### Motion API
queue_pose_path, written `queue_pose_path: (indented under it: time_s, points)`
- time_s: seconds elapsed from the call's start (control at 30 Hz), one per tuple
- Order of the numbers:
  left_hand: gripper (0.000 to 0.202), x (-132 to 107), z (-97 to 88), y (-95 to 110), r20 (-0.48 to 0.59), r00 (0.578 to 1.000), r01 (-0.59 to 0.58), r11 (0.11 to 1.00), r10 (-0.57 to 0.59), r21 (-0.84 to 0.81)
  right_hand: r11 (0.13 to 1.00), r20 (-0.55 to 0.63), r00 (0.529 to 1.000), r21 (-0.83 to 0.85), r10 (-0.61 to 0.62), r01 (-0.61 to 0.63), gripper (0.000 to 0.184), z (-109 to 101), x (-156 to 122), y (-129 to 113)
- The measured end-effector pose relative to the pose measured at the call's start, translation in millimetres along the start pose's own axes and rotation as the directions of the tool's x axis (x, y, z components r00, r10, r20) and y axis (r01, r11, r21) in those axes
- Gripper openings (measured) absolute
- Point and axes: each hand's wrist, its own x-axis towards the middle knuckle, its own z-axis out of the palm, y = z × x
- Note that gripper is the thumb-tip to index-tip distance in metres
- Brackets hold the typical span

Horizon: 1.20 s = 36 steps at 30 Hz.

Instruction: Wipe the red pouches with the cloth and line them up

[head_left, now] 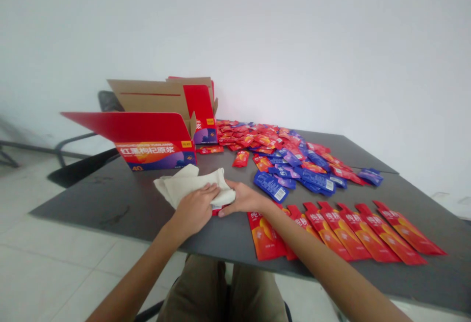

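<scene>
A cream-coloured cloth (186,185) lies bunched on the table in front of me. My left hand (196,208) presses down on it with the fingers together, gripping the fabric. Just right of it, my right hand (245,198) is closed at the cloth's edge, thumb below, around a red pouch (216,211). Most of that pouch is hidden by the cloth and my hands. Beneath and beyond my right forearm, several red pouches (346,229) lie in an overlapping slanted row near the table's front edge.
Two open red cartons, one nearer (158,153) and one farther (206,121), stand on the left with flaps raised. A loose heap of red and blue pouches (279,150) spreads across the back of the grey table (147,214). A black chair (79,165) stands beyond the left edge.
</scene>
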Motion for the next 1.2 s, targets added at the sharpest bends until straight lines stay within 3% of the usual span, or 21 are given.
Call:
queue_pose_path:
  time_s: [0.1, 0.3, 0.53, 0.77, 0.97, 1.2]
  points:
    - [0.060, 11, -2.4, -2, 0.005, 1.000, 0.025, 0.999, -0.025, 0.024, 1.000, 0.003, 1.000, 0.007, 0.007, -0.007, 0.079, 0, 0, -2]
    - [0.070, -20, -0.4, 7, 0.002, 0.991, -0.137, 0.991, 0.137, -0.006, 1.000, 0.024, 1.000, -0.003, -0.011, 0.011, 0.070, 0, 1, 4]
    - [0.065, 15, -5.4, -1, 0.035, 0.999, 0.027, 0.999, -0.028, 0.028, 1.000, 0.019, 0.999, 0.003, -0.026, 0.026, 0.074, -1, 0, -2]
    - [0.068, -21, -2.1, 10, 0.039, 0.998, -0.059, 0.998, 0.059, 0.000, 0.999, 0.012, 1.000, -0.033, -0.005, 0.006, 0.070, 0, 0, 1]
    - [0.062, 14, -3.3, -9, 0.036, 0.996, 0.074, 0.995, -0.077, 0.067, 0.999, 0.022, 0.999, -0.007, -0.036, 0.036, 0.080, -2, -1, -2]
    - [0.069, -18, 1.0, 6, 0.024, 0.996, -0.091, 0.996, 0.090, 0.009, 0.999, 0.009, 1.000, -0.047, -0.025, 0.025, 0.072, -1, 0, 5]
